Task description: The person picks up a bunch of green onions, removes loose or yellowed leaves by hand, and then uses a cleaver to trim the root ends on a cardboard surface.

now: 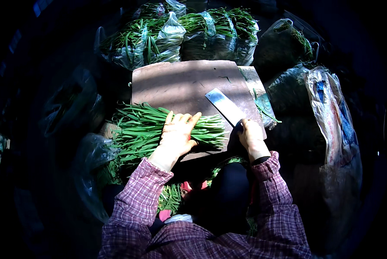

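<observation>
A thick bunch of garlic chives (135, 134) lies across the left part of a brown board (176, 84), leaves to the left and pale stem ends to the right. My left hand (178, 133) is over the bunch near those ends, fingers across the top and thumb on the near side, gripping it. In my right hand (251, 137) is a cleaver (225, 107), its handle wrapped by the fingers. The wide shiny blade slants up and left above the board, apart from the stems. Part of the handle is hidden in shadow.
Behind the board stand several plastic bags of greens (219, 39). A white and blue woven sack (331, 116) is at the right, a clear plastic bag (92, 155) at the left. Loose cut greens (169, 199) lie below by my legs. Dark shadow surrounds everything.
</observation>
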Available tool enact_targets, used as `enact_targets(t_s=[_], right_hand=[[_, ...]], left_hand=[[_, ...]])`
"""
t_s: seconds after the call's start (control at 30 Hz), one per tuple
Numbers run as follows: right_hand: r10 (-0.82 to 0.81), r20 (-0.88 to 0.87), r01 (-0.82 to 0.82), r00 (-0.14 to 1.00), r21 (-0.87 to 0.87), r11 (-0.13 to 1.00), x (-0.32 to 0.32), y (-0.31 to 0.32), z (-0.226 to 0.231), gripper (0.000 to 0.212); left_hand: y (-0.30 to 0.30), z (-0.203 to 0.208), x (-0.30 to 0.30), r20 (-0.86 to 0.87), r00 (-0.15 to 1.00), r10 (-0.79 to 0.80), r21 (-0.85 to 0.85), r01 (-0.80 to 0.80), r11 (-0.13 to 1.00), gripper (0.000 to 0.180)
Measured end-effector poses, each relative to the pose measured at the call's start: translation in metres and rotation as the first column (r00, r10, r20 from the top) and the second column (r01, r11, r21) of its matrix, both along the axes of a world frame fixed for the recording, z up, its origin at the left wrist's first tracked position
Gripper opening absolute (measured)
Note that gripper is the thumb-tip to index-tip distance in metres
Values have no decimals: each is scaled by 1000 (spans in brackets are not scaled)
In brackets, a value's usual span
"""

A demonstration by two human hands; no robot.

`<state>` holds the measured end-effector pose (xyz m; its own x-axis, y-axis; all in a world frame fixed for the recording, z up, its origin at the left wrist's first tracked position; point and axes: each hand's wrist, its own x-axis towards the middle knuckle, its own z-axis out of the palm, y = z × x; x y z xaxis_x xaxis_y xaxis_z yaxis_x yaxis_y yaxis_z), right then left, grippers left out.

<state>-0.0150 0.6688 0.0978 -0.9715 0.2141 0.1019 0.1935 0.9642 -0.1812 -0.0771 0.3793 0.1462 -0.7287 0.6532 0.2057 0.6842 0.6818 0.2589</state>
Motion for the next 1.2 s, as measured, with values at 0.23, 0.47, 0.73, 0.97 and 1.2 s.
enact_targets(t_s=[0.23, 0.47, 0.73, 0.97, 1.2], right_hand=[[-181, -39, 138, 983, -498, 856, 5, -23, 23, 42], [-203, 174, 261, 963, -785, 562, 42, -66, 64, 42], [-171, 107, 202, 979, -499, 843, 85, -105, 48, 35], [-156, 109, 189, 982, -458, 868, 90, -118, 41, 29], [-154, 225, 225, 962, -336, 914, 88, -129, 58, 26]], left_hand=[[-20, 35, -16, 107, 976, 192, -372, -140, 918, 95], [26, 23, -26, 222, 971, 89, -358, -4, 934, 121], [41, 8, -28, 192, 967, 169, -497, -53, 866, 74], [40, 15, -26, 228, 957, 178, -490, -45, 870, 71], [45, 9, -26, 232, 947, 220, -503, -76, 861, 71]])
